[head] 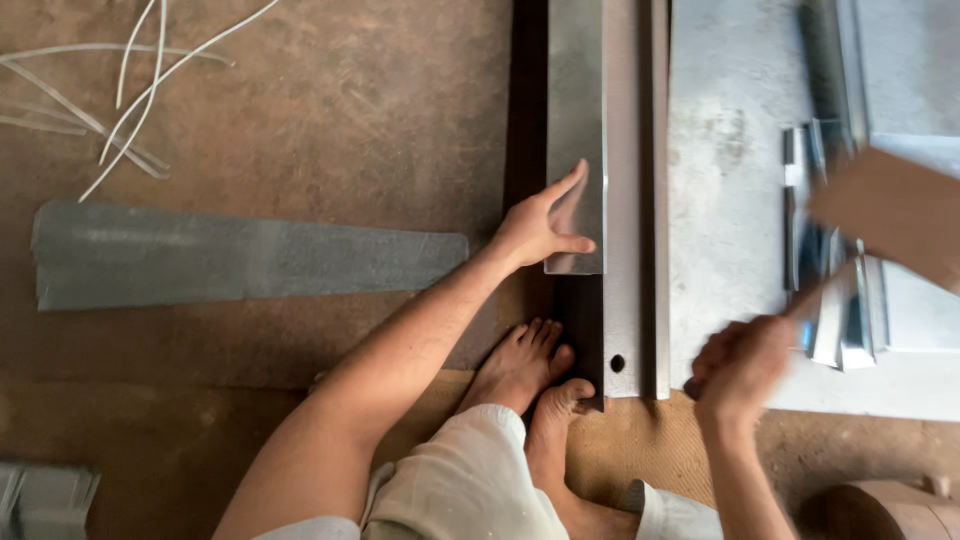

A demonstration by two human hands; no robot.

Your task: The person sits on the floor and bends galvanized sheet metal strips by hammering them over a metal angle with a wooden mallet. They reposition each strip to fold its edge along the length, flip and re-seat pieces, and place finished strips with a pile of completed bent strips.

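Note:
My left hand (540, 225) presses on the near end of a shiny bent metal strip (576, 110) that lies along a long steel angle bar (630, 200). My right hand (742, 362) is closed around the thin handle of a wooden mallet (890, 215), whose blurred brown head hangs above the metal sheets on the right. My bare feet (530, 375) rest against the near end of the dark bar, beside a hole in the angle.
A large galvanised sheet (730, 190) lies right of the bar with folded metal pieces (835, 320) on it. A flat tapered metal strip (240, 255) lies on the brown floor to the left. White wires (130, 90) are at top left. A grey metal piece (45, 500) sits at bottom left.

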